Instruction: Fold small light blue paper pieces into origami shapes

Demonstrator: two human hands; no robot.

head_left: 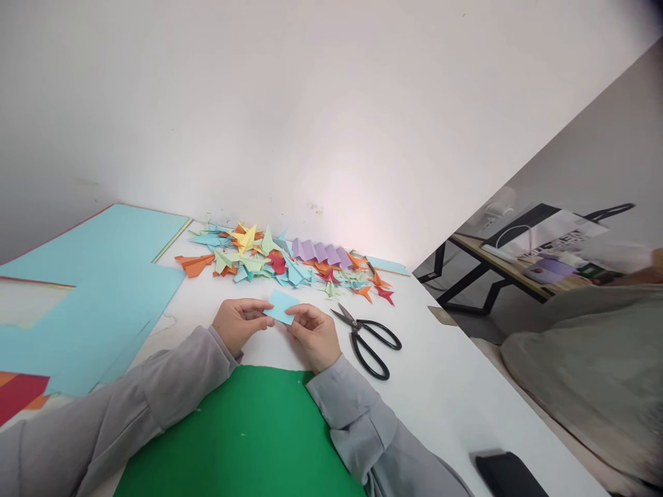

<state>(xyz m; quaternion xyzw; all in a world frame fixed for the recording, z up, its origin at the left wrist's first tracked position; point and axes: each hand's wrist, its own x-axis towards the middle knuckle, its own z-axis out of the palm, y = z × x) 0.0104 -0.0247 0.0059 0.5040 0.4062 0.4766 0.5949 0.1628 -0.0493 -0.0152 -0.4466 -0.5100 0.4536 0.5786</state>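
Observation:
A small light-blue piece of paper [281, 306] is held up between my two hands, over the white table. My left hand [239, 323] pinches its left edge between thumb and fingers. At its right edge, my right hand [314, 335] grips it in the same way. Just right of my right hand lie scissors [362, 331] with black handles, their blades parted. Behind the paper spreads a pile of small folded paper shapes [251, 262] in yellow, orange, green, blue and red. A purple pleated paper strip [322, 252] rests among them.
A green sheet [243, 435] lies under my forearms. Large light-blue sheets [129, 297] cover the left side, with red and orange paper [23, 397] at the edge. A black object [510, 475] sits front right. Beyond the table stands a wooden desk [507, 266] holding a bag.

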